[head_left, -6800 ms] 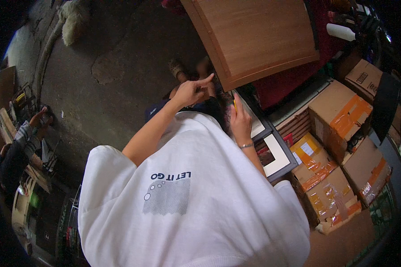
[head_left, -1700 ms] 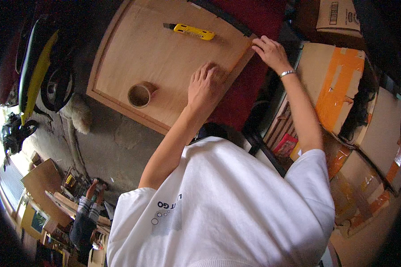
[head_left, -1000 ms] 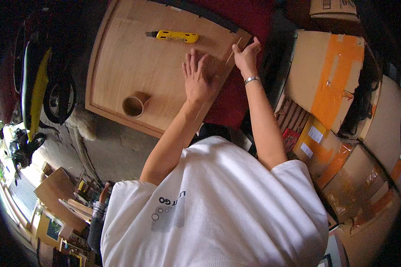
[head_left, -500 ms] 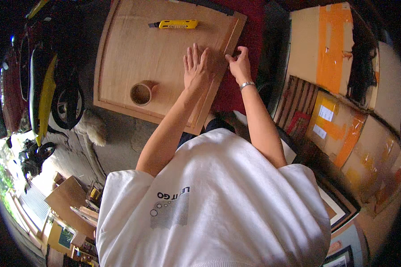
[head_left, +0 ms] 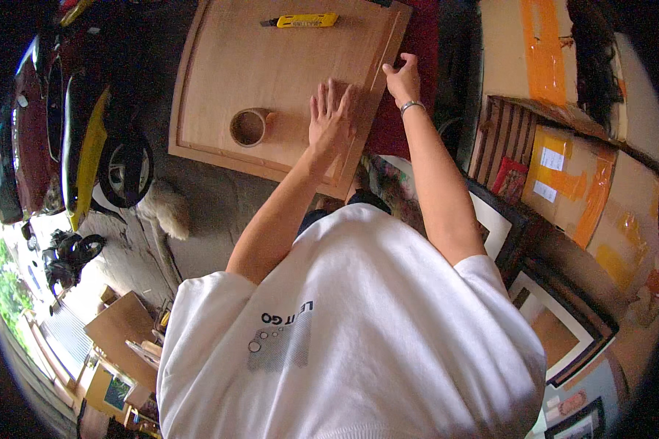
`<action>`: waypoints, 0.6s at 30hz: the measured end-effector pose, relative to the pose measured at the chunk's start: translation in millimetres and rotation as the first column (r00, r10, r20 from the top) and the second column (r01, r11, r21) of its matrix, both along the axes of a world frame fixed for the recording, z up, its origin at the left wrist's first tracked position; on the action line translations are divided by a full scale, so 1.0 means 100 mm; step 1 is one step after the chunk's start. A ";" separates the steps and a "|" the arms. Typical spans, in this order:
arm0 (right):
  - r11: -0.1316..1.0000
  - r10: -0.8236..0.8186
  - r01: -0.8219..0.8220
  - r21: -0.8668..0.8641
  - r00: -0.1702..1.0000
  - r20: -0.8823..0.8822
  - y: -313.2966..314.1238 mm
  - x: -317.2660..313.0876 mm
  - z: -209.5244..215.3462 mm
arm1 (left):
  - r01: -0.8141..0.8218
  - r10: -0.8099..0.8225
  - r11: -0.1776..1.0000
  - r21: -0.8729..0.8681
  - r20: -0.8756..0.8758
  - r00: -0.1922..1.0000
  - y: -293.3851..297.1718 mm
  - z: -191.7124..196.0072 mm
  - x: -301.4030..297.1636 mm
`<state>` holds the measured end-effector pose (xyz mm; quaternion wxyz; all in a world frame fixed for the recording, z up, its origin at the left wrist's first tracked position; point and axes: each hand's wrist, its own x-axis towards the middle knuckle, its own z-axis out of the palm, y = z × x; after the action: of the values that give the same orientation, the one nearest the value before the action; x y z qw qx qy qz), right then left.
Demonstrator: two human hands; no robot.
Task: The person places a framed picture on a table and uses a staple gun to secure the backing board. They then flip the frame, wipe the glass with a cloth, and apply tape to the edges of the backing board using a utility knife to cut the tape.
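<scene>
Since half a second ago my right hand (head_left: 403,77) has slid from near my left hand out to the right edge of the wooden board (head_left: 271,88), while my left hand (head_left: 331,121) has stayed flat on the wood. Both of my bare arms reach forward over my white T-shirt (head_left: 351,329). My left hand lies palm down with fingers spread and straight, holding nothing, pressing on the board's face near its right edge, toward the near right corner. My right hand, with a thin bracelet (head_left: 411,107) at the wrist, curls its fingers loosely around the board's right edge, a narrow grip on the rim. The board is a large pale brown panel with a raised border, lying flat on the concrete floor (head_left: 220,212) in front of me. On it, a roll of brown tape (head_left: 250,126) sits near the middle of the near edge, just left of my left hand and apart from it. A yellow utility knife (head_left: 304,20) lies along the far edge, well apart from both hands. To my right stand cardboard boxes (head_left: 564,175) patched with orange tape, and framed pictures (head_left: 556,329) lean below them.
</scene>
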<state>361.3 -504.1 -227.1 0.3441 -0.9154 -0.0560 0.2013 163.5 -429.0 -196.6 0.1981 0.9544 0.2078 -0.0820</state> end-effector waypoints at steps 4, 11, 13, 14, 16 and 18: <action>0.999 -0.005 0.007 0.045 0.999 -0.047 0.00 0.00 0.02 | 0.146 -0.138 0.988 0.041 -0.154 0.978 -0.22 0.11 -0.54; 0.995 0.024 -0.023 0.097 1.000 -0.007 0.00 -0.03 0.03 | 0.124 -0.123 0.992 -0.003 -0.166 0.978 -0.22 0.06 -0.85; 0.998 0.038 -0.039 0.054 0.999 0.028 0.01 -0.04 0.05 | 0.115 -0.125 0.991 -0.070 -0.164 0.979 -0.18 0.06 -0.85; 1.000 0.029 -0.029 0.001 1.000 -0.010 0.01 -0.05 0.06 | 0.116 -0.127 0.991 -0.069 -0.192 0.973 -0.17 0.07 -0.86; 0.999 0.022 -0.021 0.025 1.000 -0.020 0.01 -0.05 0.08 | 0.022 -0.023 0.986 -0.166 -0.008 1.000 -0.20 0.06 -0.87; 1.000 -0.010 0.012 0.015 0.993 -0.120 0.01 -0.06 0.09 | -0.032 0.038 0.985 -0.167 0.032 0.999 -0.27 0.03 -0.87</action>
<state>354.9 -503.2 -217.9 0.3552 -0.8992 -0.0316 0.2536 76.6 -456.1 -193.7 0.2823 0.9320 0.2133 -0.0791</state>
